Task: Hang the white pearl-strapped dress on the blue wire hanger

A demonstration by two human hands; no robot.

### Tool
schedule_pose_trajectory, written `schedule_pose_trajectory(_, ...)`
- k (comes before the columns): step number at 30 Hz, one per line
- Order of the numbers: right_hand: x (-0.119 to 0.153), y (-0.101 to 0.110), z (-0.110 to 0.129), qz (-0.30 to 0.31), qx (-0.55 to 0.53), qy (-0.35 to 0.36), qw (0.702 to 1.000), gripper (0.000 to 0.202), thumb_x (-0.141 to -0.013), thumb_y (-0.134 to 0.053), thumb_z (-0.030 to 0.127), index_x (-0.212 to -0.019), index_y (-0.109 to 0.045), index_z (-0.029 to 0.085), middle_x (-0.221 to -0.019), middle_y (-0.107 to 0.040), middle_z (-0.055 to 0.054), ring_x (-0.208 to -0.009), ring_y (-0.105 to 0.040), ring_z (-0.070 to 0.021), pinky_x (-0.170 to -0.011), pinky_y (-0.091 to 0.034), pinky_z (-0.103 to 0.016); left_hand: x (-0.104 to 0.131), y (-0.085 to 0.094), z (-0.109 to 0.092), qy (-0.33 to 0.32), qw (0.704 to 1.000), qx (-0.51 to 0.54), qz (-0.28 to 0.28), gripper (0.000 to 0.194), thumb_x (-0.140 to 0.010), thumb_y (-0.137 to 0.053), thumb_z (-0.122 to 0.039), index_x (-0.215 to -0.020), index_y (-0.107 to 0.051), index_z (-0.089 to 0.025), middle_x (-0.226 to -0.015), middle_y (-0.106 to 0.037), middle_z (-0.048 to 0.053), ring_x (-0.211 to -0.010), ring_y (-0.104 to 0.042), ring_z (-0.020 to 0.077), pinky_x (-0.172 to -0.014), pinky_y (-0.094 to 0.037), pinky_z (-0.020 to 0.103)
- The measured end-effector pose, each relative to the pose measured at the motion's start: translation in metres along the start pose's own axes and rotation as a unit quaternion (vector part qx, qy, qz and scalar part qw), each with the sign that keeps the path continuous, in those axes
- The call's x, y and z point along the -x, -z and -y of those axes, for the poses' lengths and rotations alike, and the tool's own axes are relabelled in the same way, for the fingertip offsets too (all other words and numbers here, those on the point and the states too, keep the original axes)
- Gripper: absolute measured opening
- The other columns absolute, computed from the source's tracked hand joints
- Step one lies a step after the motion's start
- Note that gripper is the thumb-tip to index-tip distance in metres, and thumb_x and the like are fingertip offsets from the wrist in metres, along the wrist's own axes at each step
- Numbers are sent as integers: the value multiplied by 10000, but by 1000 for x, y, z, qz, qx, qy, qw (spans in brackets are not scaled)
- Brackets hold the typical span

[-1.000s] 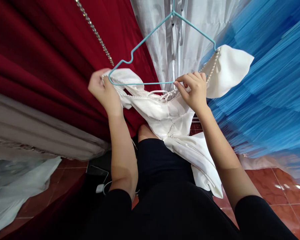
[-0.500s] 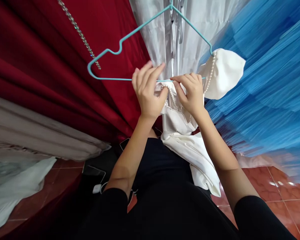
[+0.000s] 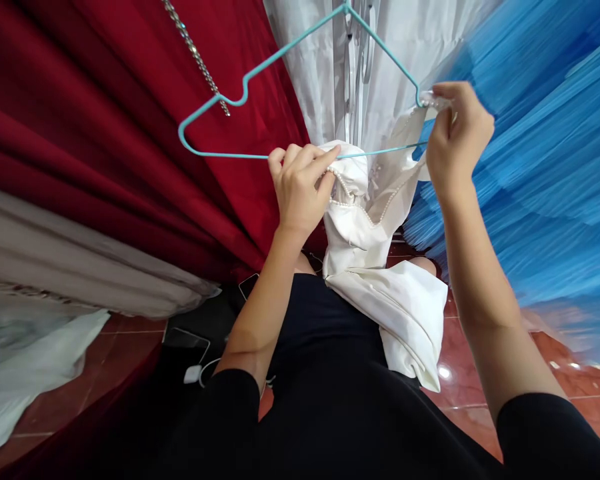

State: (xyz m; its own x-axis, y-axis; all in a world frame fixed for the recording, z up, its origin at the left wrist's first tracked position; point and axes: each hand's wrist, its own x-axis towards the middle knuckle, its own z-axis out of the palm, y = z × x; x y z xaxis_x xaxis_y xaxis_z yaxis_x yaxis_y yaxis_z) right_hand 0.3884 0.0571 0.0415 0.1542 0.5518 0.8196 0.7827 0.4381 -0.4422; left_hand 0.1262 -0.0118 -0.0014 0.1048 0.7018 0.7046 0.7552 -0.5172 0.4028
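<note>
A light-blue wire hanger (image 3: 230,156) hangs in front of me. The white dress (image 3: 357,233), trimmed with pearl beads, drapes from it down over my lap. My left hand (image 3: 303,183) is closed around the hanger's lower bar and the bunched edge of the dress bodice beside it. At the hanger's right end, my right hand (image 3: 457,140) pinches the dress's beaded shoulder part next to the hanger's notch. The hanger's left shoulder carries no cloth. My right fingertips partly cover the cloth they hold.
Red fabric (image 3: 250,200) with a strip of rhinestones (image 3: 195,53) hangs at the left. Blue tulle (image 3: 540,180) fills the right, with white cloth (image 3: 310,60) behind the hanger. A white charger (image 3: 193,374) with a cable lies low on the left, above red floor tiles (image 3: 460,393).
My right hand has moved from the hanger's middle to its right end and taken hold of the dress's shoulder part there. My left hand has closed on the lower bar and bodice.
</note>
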Motion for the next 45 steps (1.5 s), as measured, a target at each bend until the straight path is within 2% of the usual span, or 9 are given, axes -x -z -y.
schedule_pose_trajectory(3,-12,14,3,-35,39,-2,999,410,-823,-420,69,-1038,-710,262,-820,-693,-12,-712,-574,-200,-735,-417,-379,-2,9,5,-15,1000,-2,19,365,-1010,-556,-230,-1328,-710,-320,-1137,-712,79,-1213,-592,334,-1187,-284,584)
schedule_pose_trajectory(9,-19,28,-25,-42,15,-45,998,326,-823,-448,85,-895,-684,297,-942,-740,-24,-890,-655,-213,-833,-476,-381,-4,19,8,-34,999,-27,32,389,-1005,-547,-217,-1344,-703,-328,-1134,-710,81,-1162,-606,324,-1154,-337,576)
schedule_pose_trajectory(15,39,17,-53,-105,8,-47,993,183,-943,-423,262,-881,-595,246,-760,-599,-32,-662,-474,-172,-683,-383,-368,-1,7,1,-30,999,-9,28,431,-994,-526,-172,-1364,-693,-314,-1113,-701,79,-1175,-602,315,-1169,-331,579)
schedule_pose_trajectory(20,100,12,-10,32,-32,58,997,190,-859,-552,248,-1006,-671,237,-1022,-649,-74,-978,-632,-225,-851,-521,-417,1,-9,-7,-3,1000,12,19,452,-995,-528,-166,-1392,-678,-319,-1136,-692,75,-1201,-593,311,-1191,-315,570)
schedule_pose_trajectory(25,96,2,36,76,-72,116,988,334,-938,-515,345,-1251,-629,313,-1292,-599,-102,-1402,-504,-337,-1178,-377,-641,-1,-13,-9,-7,1000,-2,10,491,-988,-504,-135,-1414,-661,-323,-1162,-697,72,-1204,-599,303,-1190,-323,559)
schedule_pose_trajectory(31,73,-16,37,173,-59,138,973,342,-949,-455,283,-1234,-645,285,-1179,-675,-73,-1192,-609,-293,-1182,-367,-632,8,-11,-3,-42,999,-12,23,483,-961,-515,-132,-1379,-660,-326,-1293,-683,54,-1300,-574,287,-1236,-315,554)
schedule_pose_trajectory(36,67,-26,25,122,-67,140,980,274,-974,-439,289,-1130,-663,257,-1048,-659,-61,-1065,-609,-265,-1101,-420,-588,48,-20,9,-19,985,97,-142,217,-934,-529,-221,-1113,-653,-226,-1074,-672,78,-1025,-660,228,-941,-539,401)
schedule_pose_trajectory(39,65,-27,25,109,-76,157,979,249,-983,-449,276,-1108,-664,264,-1012,-661,-47,-1022,-603,-249,-1064,-436,-567,63,-18,29,60,963,168,-203,173,-868,-541,-220,-1039,-526,-206,-742,-493,-32,-603,-507,119,-583,-413,255)
schedule_pose_trajectory(45,66,-16,28,140,-66,140,978,208,-1018,-483,319,-1148,-644,338,-1093,-690,-68,-1045,-566,-260,-1125,-382,-573,23,32,88,76,921,168,-344,259,-771,-638,-141,-856,-403,-209,-812,-397,-36,-549,-372,39,-520,-318,234)
